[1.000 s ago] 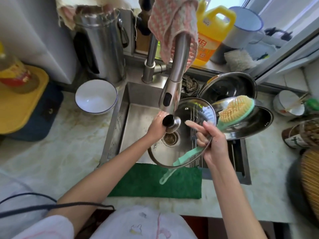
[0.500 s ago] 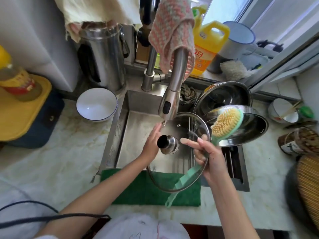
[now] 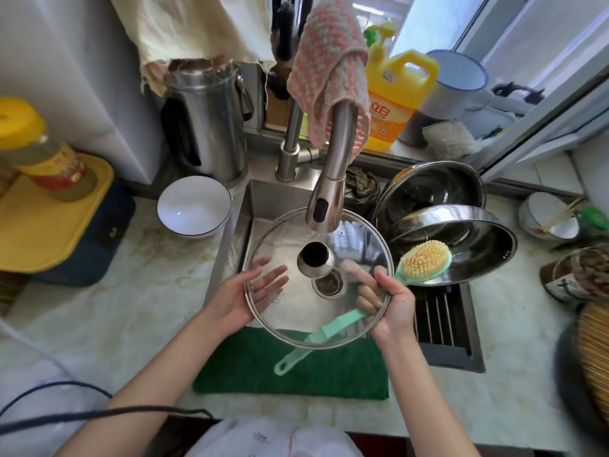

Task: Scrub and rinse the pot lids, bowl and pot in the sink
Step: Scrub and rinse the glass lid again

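Head view puts the task somewhere near its middle, by my judgement; the glass lid (image 3: 315, 260) is up over the sink (image 3: 263, 199), under the faucet (image 3: 326, 206), likely for rinsing; the steel lid (image 3: 461, 249) and pot (image 3: 431, 189) lie beyond the right hand (image 3: 390, 301), the bowl (image 3: 193, 206) beyond the left hand (image 3: 244, 296), washed or not I cannot tell. Left hand is spread flat, fingers straight beneath the lid's rim; right hand clamps the opposite rim together with the brush (image 3: 425, 260) handle.

White top (image 3: 270, 438) with faint pink print, arms bare, a dark cable (image 3: 99, 413) alongside.
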`<action>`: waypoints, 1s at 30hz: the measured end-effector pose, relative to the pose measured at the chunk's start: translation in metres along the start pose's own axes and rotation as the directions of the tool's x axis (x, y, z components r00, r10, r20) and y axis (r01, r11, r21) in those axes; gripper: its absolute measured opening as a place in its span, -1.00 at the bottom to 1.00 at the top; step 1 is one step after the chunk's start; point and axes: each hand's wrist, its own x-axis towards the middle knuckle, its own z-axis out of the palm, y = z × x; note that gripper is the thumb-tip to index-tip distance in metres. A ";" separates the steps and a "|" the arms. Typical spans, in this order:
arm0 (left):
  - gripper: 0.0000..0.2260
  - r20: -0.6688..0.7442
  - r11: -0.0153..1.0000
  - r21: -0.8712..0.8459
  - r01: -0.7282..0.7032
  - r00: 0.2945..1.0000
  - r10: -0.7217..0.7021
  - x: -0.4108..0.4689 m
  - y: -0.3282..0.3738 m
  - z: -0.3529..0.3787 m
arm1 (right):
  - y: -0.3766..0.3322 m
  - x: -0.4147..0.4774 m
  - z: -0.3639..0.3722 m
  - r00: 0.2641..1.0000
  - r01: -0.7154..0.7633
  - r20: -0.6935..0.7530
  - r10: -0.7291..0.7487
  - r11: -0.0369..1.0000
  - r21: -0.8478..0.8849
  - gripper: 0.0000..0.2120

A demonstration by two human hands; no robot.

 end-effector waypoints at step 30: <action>-0.33 0.021 0.900 -0.066 -0.431 0.901 0.433 -0.041 0.025 -0.010 | 0.033 0.114 0.051 0.950 -0.102 -0.097 -0.295 -0.002 -0.995 -0.81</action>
